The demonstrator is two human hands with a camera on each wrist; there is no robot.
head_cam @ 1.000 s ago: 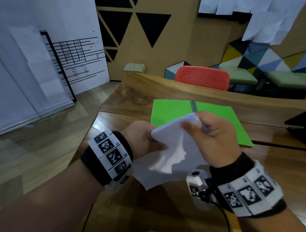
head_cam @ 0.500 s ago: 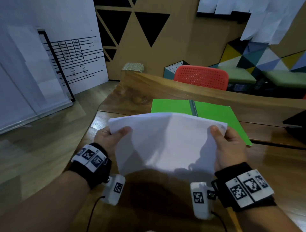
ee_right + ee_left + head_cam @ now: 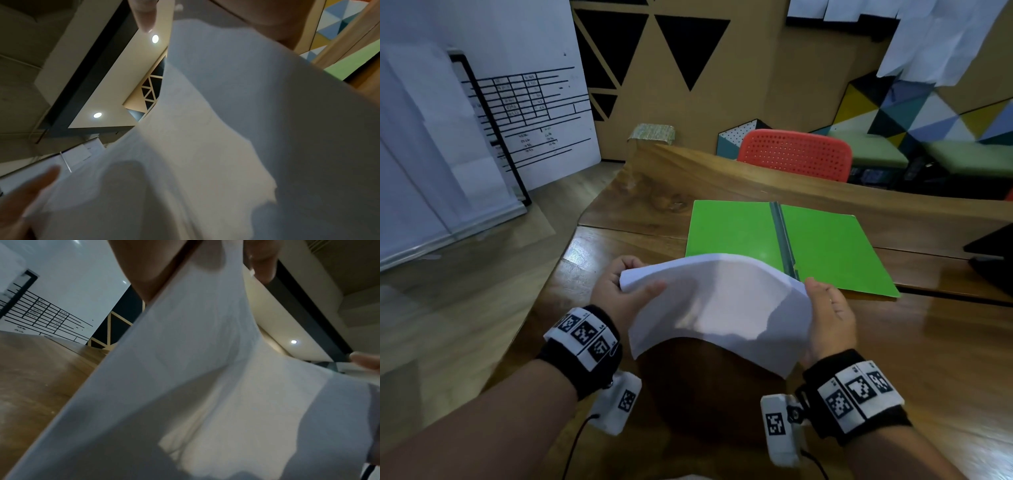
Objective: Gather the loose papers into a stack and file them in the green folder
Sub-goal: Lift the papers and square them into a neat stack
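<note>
A stack of white papers (image 3: 719,308) arches upward in the air above the near part of the wooden table (image 3: 945,342). My left hand (image 3: 625,291) pinches its left edge, thumb on top. My right hand (image 3: 828,318) holds the right edge, palm against the side. Both wrist views are filled by the papers' (image 3: 205,386) (image 3: 226,146) underside. The green folder (image 3: 822,246) lies open and flat just beyond the papers, with a grey metal fastener strip (image 3: 782,236) along its spine.
A red perforated chair (image 3: 796,154) stands behind the table's far edge. A dark object (image 3: 993,253) sits at the table's right edge. A whiteboard (image 3: 517,109) leans at the left over a wooden floor.
The bunched papers were spread out between both hands, then bowed upward as the hands drew closer together. The right thumb has slid off the top sheet to the edge.
</note>
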